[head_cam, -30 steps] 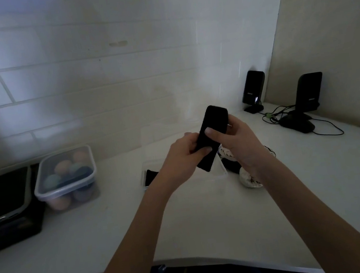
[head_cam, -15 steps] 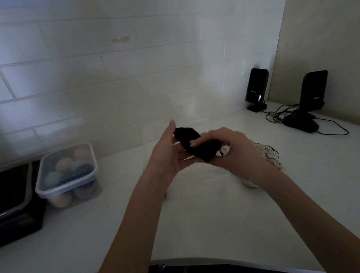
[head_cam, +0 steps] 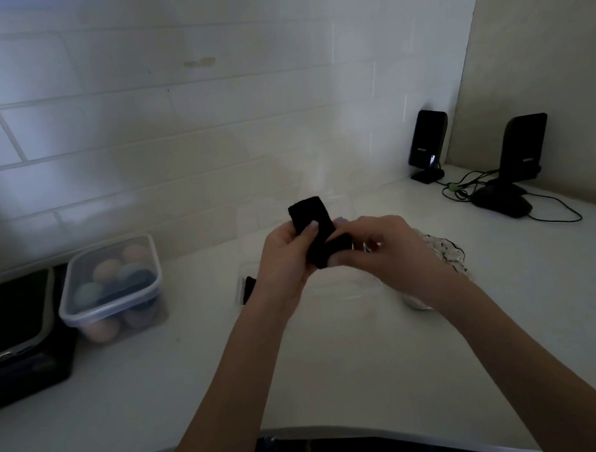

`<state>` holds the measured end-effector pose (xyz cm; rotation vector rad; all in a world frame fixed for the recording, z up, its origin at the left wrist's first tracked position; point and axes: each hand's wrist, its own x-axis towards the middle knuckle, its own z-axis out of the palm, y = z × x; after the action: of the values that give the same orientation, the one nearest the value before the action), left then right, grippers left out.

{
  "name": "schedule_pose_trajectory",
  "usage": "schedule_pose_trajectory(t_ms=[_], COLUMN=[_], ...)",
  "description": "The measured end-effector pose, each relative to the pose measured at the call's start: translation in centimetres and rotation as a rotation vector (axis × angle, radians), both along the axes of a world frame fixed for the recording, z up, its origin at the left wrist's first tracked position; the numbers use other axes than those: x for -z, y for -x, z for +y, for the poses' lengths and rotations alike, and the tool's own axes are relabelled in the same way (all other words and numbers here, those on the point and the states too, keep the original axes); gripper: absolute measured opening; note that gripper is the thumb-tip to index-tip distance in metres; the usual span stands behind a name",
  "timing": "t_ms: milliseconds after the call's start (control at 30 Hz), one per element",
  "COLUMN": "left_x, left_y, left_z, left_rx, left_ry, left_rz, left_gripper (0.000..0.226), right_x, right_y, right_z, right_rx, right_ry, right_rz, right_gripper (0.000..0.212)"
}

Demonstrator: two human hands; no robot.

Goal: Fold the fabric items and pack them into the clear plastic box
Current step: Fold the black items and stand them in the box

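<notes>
A: Start at the far left. What sits there?

B: A dark case with a glossy lid, and just right of it a lidded clear tub full of pastel balls. Both stand on the white tabletop, pushed back toward the tiled wall, I'd guess to leave working room in the middle.

A: And the middle?

B: The left hand pinches a black fabric piece, thumb pressed on its face, so the upper end stands up above the fingers. The right hand has its grip curled round the lower end, which looks doubled over. I judge a fold is being made in the air.

A: Why hold it there?

B: It hangs directly over the clear plastic box, which lies low on the tabletop and is hard to see. One dark folded item already shows at the box's left edge, so the drop should be short.

A: Anything right of that?

B: A pale spotted fabric lies behind the right wrist, probably waiting its turn. Far right stand two black speakers with cables. The nearer-centre one carries a small logo, too blurred to read.
</notes>
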<state>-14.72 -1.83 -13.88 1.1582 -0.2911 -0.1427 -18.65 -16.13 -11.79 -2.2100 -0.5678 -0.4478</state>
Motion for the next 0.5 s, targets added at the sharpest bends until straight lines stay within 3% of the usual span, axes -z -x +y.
schedule_pose_trajectory(t_ms=[67,167,333,500], left_x=[0.2,0.2,0.3,0.1], left_y=[0.3,0.8,0.8,1.2], left_z=[-0.5,-0.8,-0.5,-0.2], left_rx=[0.003,0.040,0.089,0.121], left_ry=[-0.014,-0.075,-0.176,-0.195], left_rz=[-0.039,-0.105,-0.156,-0.159], left_gripper=[0.022,0.025,0.034,0.030], right_x=[-0.2,-0.6,-0.6,-0.4], right_y=[-0.5,-0.9,-1.2,-1.4], right_z=[0.3,0.4,0.5,0.6], right_rx=[0.012,0.075,0.199,0.133], right_ry=[-0.168,-0.374,-0.263,-0.365], right_rz=[0.034,0.056,-0.066,0.022], right_gripper=[0.003,0.010,0.021,0.016])
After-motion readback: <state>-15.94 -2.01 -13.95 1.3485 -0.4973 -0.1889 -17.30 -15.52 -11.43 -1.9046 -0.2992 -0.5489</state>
